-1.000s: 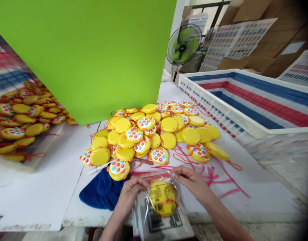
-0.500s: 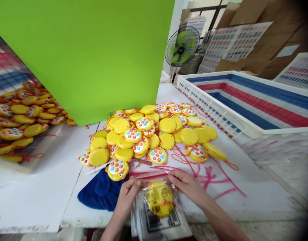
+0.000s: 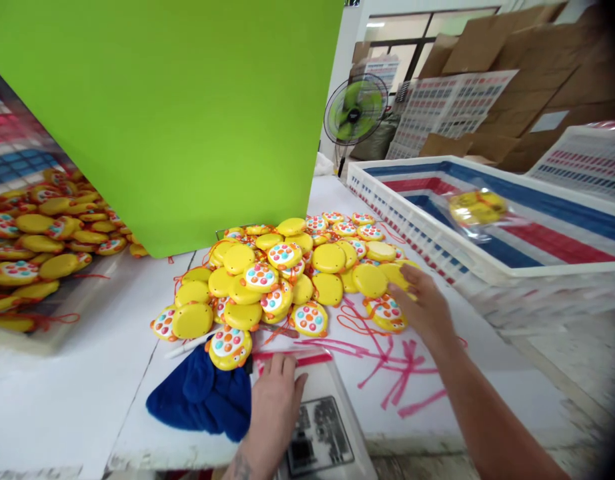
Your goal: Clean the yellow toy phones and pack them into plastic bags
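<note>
My left hand (image 3: 275, 393) lies flat, fingers stretched, on a stack of clear zip bags (image 3: 320, 427) with a red strip at the table's near edge. Farther right, my right hand (image 3: 422, 300) rests on the right end of a pile of yellow round toys (image 3: 287, 267) with coloured buttons and orange cords, its fingers curled over one yellow toy (image 3: 398, 275). A bagged yellow toy (image 3: 475, 207), blurred, is in the white crate (image 3: 407, 220) lined with red and blue stripes.
A blue cloth (image 3: 202, 393) lies left of the bags. A big green sheet (image 3: 177, 113) stands behind the pile. More yellow toys (image 3: 32, 247) fill a tray at the left. A fan (image 3: 355, 110) and cardboard boxes (image 3: 512, 53) stand behind.
The bagged toy has left my hands and now shows in the crate. My right hand moved up and right onto the pile; my left hand flattened on the bags.
</note>
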A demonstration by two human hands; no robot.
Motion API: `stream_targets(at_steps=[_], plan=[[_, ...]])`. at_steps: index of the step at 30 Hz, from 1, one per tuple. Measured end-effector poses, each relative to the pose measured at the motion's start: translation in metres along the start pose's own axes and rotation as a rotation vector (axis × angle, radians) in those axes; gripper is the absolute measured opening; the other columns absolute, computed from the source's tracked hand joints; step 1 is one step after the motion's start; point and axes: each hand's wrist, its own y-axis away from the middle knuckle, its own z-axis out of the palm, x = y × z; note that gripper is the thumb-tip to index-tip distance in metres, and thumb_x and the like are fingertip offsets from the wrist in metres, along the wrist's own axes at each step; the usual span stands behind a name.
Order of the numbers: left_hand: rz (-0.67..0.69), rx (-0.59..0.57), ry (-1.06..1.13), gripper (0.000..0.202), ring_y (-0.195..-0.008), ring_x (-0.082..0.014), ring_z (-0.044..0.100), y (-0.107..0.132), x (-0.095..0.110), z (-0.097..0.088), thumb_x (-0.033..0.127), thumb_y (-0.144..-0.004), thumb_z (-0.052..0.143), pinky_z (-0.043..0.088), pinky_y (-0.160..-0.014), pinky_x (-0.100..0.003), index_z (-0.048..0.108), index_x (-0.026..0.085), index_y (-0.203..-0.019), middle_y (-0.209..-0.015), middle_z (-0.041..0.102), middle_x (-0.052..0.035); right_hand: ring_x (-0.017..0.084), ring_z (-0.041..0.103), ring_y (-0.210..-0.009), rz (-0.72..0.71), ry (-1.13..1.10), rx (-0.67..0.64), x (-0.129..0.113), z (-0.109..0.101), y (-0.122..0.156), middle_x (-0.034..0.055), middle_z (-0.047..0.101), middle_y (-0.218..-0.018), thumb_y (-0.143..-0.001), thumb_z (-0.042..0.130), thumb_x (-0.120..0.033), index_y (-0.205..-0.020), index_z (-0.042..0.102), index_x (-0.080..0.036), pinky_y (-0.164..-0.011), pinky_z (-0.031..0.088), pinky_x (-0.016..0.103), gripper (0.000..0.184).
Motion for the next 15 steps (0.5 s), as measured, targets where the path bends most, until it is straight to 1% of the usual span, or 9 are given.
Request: stream_targets(at_steps=[2, 4, 6, 7, 8, 9, 11, 13, 15], plan=[[0.021, -0.006, -0.073, 0.014, -0.085, -0.0247, 0.061, 0.001, 0.001, 0.004, 0.024, -0.087, 0.055, 0.049, -0.067, -0.033, 0.06, 0.018, -0.099, -0.093, 0.063, -0.007, 0.041, 0.046, -0.121, -0.008, 0.15, -0.085, 0.008, 0.012, -0.009, 0.0197, 0.06, -0.122, -0.058, 0.074, -0.048, -0.118, 0.059, -0.015, -0.1, 0.03, 0.06, 0.069], [0.043, -0.005, -0.108, 0.012, -0.084, -0.026, 0.06, 0.001, 0.0, 0.007, 0.025, -0.086, 0.057, 0.049, -0.07, -0.037, 0.061, 0.018, -0.095, -0.09, 0.064, -0.007, 0.048, 0.032, -0.129, -0.005, 0.242, -0.122, 0.014, 0.022, -0.016, 0.0234, 0.056, -0.126, -0.053, 0.077, -0.05, -0.12, 0.058, -0.012, -0.103, 0.015, 0.066, 0.079], [0.062, 0.013, -0.119, 0.01, -0.082, -0.0265, 0.059, 0.001, -0.001, 0.008, 0.026, -0.086, 0.058, 0.048, -0.072, -0.041, 0.062, 0.018, -0.091, -0.087, 0.064, -0.0063, 0.05, 0.024, -0.131, -0.018, 0.364, -0.172, 0.016, 0.03, -0.019, 0.0241, 0.053, -0.128, -0.054, 0.075, -0.054, -0.122, 0.055, -0.012, -0.103, 0.008, 0.068, 0.082], [0.072, 0.025, -0.117, 0.009, -0.082, -0.0264, 0.059, 0.001, -0.001, 0.008, 0.027, -0.085, 0.059, 0.048, -0.072, -0.042, 0.062, 0.019, -0.088, -0.086, 0.064, -0.0057, 0.05, 0.025, -0.131, -0.027, 0.419, -0.201, 0.017, 0.033, -0.018, 0.0239, 0.053, -0.127, -0.055, 0.074, -0.055, -0.122, 0.054, -0.012, -0.103, 0.007, 0.068, 0.083], [0.081, 0.036, -0.114, 0.008, -0.081, -0.0262, 0.058, 0.001, -0.002, 0.008, 0.027, -0.085, 0.059, 0.047, -0.072, -0.042, 0.062, 0.019, -0.086, -0.085, 0.063, -0.0051, 0.049, 0.028, -0.129, -0.036, 0.46, -0.229, 0.016, 0.035, -0.017, 0.0235, 0.053, -0.126, -0.055, 0.074, -0.055, -0.123, 0.052, -0.012, -0.103, 0.01, 0.066, 0.083], [0.089, 0.044, -0.11, 0.007, -0.08, -0.0258, 0.057, 0.001, -0.002, 0.008, 0.026, -0.085, 0.06, 0.047, -0.072, -0.041, 0.062, 0.019, -0.084, -0.084, 0.063, -0.0046, 0.047, 0.033, -0.126, -0.041, 0.482, -0.254, 0.016, 0.037, -0.015, 0.0232, 0.052, -0.124, -0.056, 0.074, -0.054, -0.123, 0.051, -0.011, -0.103, 0.016, 0.063, 0.083], [0.109, 0.056, -0.104, 0.006, -0.079, -0.025, 0.056, 0.001, -0.002, 0.008, 0.024, -0.083, 0.062, 0.046, -0.07, -0.04, 0.061, 0.019, -0.08, -0.083, 0.063, -0.0037, 0.043, 0.042, -0.119, -0.03, 0.458, -0.276, 0.014, 0.039, -0.009, 0.0225, 0.051, -0.121, -0.057, 0.073, -0.05, -0.121, 0.051, -0.011, -0.1, 0.029, 0.056, 0.078], [0.125, 0.07, -0.105, 0.006, -0.078, -0.0245, 0.056, 0.001, -0.003, 0.01, 0.023, -0.081, 0.064, 0.045, -0.07, -0.04, 0.061, 0.019, -0.078, -0.082, 0.062, -0.0034, 0.039, 0.048, -0.112, 0.0, 0.415, -0.287, 0.012, 0.04, -0.003, 0.0205, 0.052, -0.117, -0.06, 0.071, -0.046, -0.115, 0.053, -0.012, -0.094, 0.038, 0.051, 0.067], [0.135, 0.079, -0.105, 0.006, -0.078, -0.0243, 0.055, 0.001, -0.003, 0.013, 0.021, -0.081, 0.065, 0.045, -0.07, -0.04, 0.061, 0.019, -0.079, -0.083, 0.062, -0.0037, 0.036, 0.053, -0.103, 0.046, 0.357, -0.291, 0.008, 0.039, 0.003, 0.0171, 0.056, -0.108, -0.064, 0.068, -0.045, -0.109, 0.053, -0.014, -0.088, 0.043, 0.05, 0.057]])
